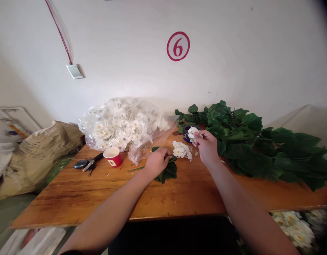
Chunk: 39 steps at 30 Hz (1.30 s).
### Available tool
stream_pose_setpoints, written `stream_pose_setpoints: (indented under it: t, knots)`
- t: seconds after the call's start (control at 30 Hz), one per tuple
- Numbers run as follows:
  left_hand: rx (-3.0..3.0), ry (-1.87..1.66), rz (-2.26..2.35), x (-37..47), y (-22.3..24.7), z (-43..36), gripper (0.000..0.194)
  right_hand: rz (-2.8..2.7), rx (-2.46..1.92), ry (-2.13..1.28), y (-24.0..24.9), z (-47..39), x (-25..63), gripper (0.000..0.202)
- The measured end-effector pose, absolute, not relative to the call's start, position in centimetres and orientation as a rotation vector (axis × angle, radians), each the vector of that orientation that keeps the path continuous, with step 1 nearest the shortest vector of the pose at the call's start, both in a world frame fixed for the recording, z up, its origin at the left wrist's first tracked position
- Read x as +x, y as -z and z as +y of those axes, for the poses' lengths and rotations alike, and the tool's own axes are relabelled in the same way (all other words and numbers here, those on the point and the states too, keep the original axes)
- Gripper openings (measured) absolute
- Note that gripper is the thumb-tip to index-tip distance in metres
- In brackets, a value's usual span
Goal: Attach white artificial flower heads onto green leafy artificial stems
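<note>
My left hand (158, 161) is closed over a green leaf stem (167, 173), with dark leaves showing above and below the fingers. Its stalk sticks out to the left across the wood. In my right hand (207, 145) a small white artificial flower (192, 134) is pinched between thumb and fingers, raised a little above the table. Behind that flower stands a dark blue roll of tape (187, 138), partly covered. Between my hands a small cluster of white flowers (181, 150) lies on the tabletop.
A clear plastic bag of white flowers (123, 124) fills the back left. A red paper cup (112, 157) and pliers-like tools (89, 164) are at left. Green leaf sprays (259, 145) cover the right side. More white flowers (296, 226) sit below the wooden table (179, 202).
</note>
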<state>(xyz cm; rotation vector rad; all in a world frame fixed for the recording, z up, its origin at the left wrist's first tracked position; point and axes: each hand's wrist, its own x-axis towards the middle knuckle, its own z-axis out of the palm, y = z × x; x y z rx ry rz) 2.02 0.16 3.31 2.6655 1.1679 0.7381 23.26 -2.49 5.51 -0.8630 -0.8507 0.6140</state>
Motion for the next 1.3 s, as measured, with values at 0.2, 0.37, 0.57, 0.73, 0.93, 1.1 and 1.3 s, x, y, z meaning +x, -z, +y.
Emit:
stream_pose_setpoints:
  t: [0.2, 0.37, 0.57, 0.73, 0.93, 1.1, 1.3]
  knots:
    - [2.837, -0.640, 1.143, 2.1, -3.5, -0.3, 0.016, -0.861, -0.889, -0.600, -5.7, -2.6, 23.1, 0.032]
    - [2.922, -0.522, 1.112, 2.1, -3.6, -0.5, 0.019, -0.853, -0.883, -0.608, -5.8, -2.7, 23.1, 0.031]
    - [2.977, -0.396, 1.100, 2.2, -3.0, -0.2, 0.025, -0.829, -0.856, -0.633, -5.8, -2.6, 23.1, 0.029]
    - [2.947, -0.427, 1.112, 2.2, -2.9, 0.0, 0.020, -0.818, -0.839, -0.604, -6.0, -2.6, 23.2, 0.029]
    - [2.830, -0.610, 1.112, 1.9, -3.4, -0.1, 0.017, -0.871, -0.967, -0.275, -6.7, -2.6, 25.0, 0.030]
    - [2.752, -0.752, 1.051, 1.6, -3.4, 0.0, 0.017, -1.216, -1.429, 0.098, -8.7, -0.9, 27.2, 0.018]
    - [2.690, -0.883, 1.011, 1.4, -2.8, 0.1, 0.014, -1.536, -1.824, 0.126, -10.2, 4.0, 29.0, 0.012]
